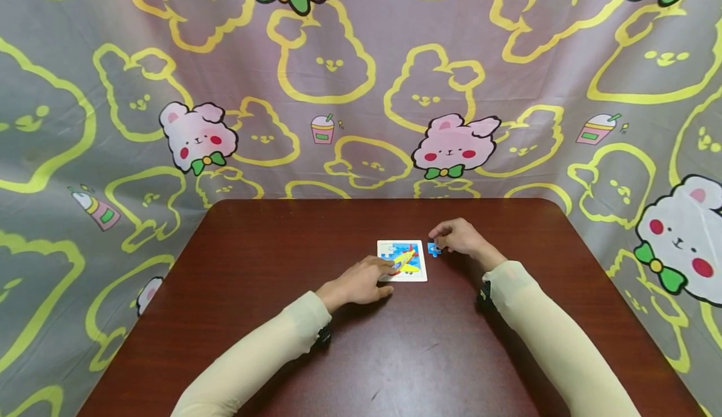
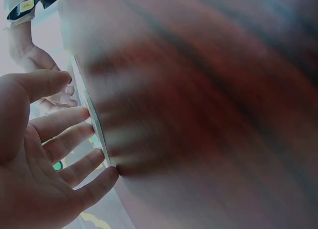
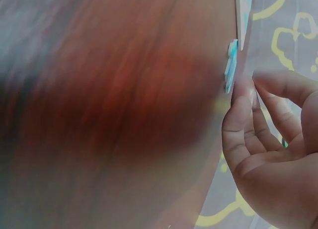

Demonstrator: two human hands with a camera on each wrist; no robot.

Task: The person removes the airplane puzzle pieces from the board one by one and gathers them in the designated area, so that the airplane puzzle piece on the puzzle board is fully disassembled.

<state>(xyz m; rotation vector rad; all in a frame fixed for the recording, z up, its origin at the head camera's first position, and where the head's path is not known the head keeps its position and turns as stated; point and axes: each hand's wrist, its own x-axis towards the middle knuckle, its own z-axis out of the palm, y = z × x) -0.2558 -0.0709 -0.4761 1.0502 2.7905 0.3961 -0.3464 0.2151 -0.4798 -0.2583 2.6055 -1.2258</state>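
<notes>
A square puzzle board with a white frame and a yellow-and-red airplane picture lies on the table. Part of its upper left shows pale, without blue. My left hand rests on the board's left side, fingers extended and spread; in the left wrist view the left hand's fingertips meet the edge of the board. Just right of the board are blue jigsaw pieces, seen edge-on in the right wrist view. My right hand is beside them, thumb and fingertips bent close together. Whether a piece is between those fingertips cannot be told.
The dark red-brown table has rounded far corners. A grey curtain with yellow outlines and pink-and-white bunny faces hangs behind it and along both sides. Dark straps with small devices sit at both wrists, over pale sleeves.
</notes>
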